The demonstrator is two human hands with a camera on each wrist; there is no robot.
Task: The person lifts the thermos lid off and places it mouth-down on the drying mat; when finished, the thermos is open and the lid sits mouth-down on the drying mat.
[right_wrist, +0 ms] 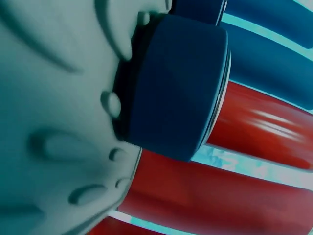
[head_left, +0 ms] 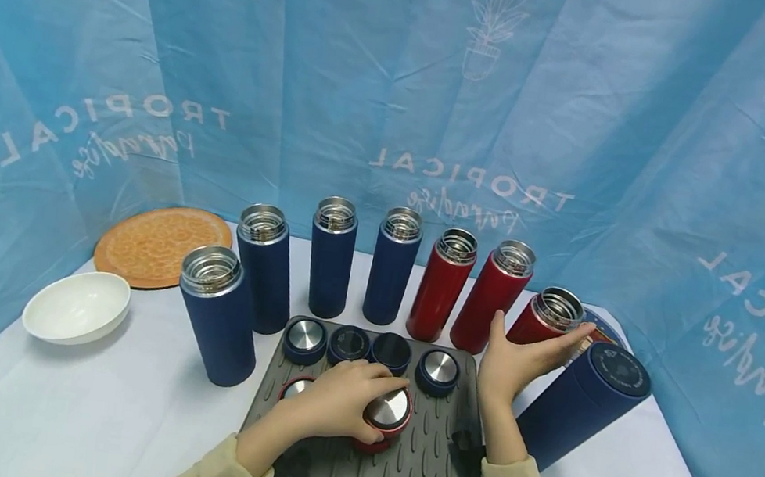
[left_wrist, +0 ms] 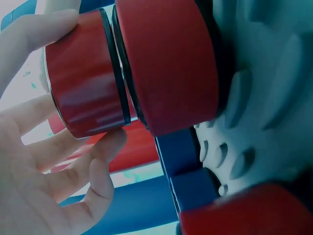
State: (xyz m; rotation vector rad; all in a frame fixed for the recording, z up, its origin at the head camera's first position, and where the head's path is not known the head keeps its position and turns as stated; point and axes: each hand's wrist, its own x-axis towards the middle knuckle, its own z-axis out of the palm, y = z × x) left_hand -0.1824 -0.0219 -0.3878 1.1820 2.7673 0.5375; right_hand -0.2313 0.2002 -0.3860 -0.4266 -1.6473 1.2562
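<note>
My left hand (head_left: 350, 400) pinches a red lid (left_wrist: 85, 73) with a steel top between thumb and fingers. That lid is right over another red lid (left_wrist: 168, 63) on the grey ridged mat (head_left: 414, 462); whether they touch is unclear. A further red lid (head_left: 298, 388) is partly behind the left hand. My right hand (head_left: 517, 360) spreads thumb and fingers in front of an uncapped red bottle (head_left: 558, 310); contact cannot be told. Beside the right wrist stands a capped blue bottle (head_left: 583, 403). The right wrist view shows a blue lid (right_wrist: 181, 88) but no hand.
Several uncapped blue bottles (head_left: 389, 271) and two more red bottles (head_left: 440, 292) stand in an arc behind the mat. Several blue lids (head_left: 438, 372) line its far edge. At left are a white bowl (head_left: 77, 310) and a round orange board (head_left: 162, 245). Blue curtains (head_left: 342, 92) surround the table.
</note>
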